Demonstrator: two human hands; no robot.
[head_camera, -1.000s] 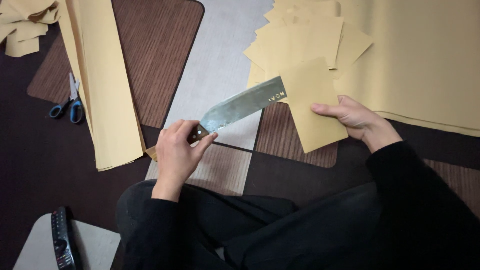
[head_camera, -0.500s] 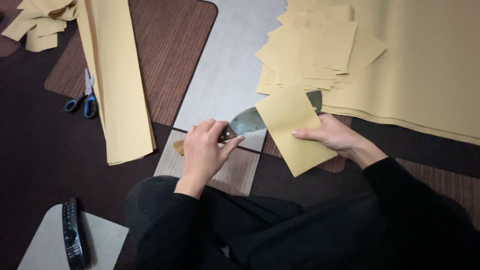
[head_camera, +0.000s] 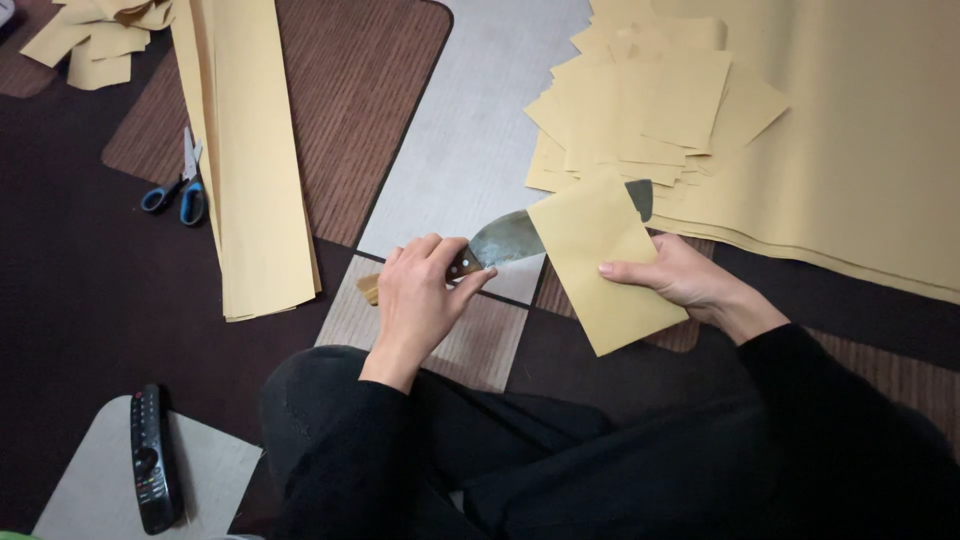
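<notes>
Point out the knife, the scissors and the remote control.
knife (head_camera: 505, 240), head view, on the bare blade beside the handle.
scissors (head_camera: 185, 190), head view, near the blue handles.
remote control (head_camera: 155, 460), head view, middle of its black body.

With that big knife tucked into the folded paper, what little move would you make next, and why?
Probably draw the broad steel knife outward along the crease. Its blade sits inside the folded yellow paper sheet, tip showing past the far edge; the left hand grips the handle and the right hand pins the sheet.
</notes>
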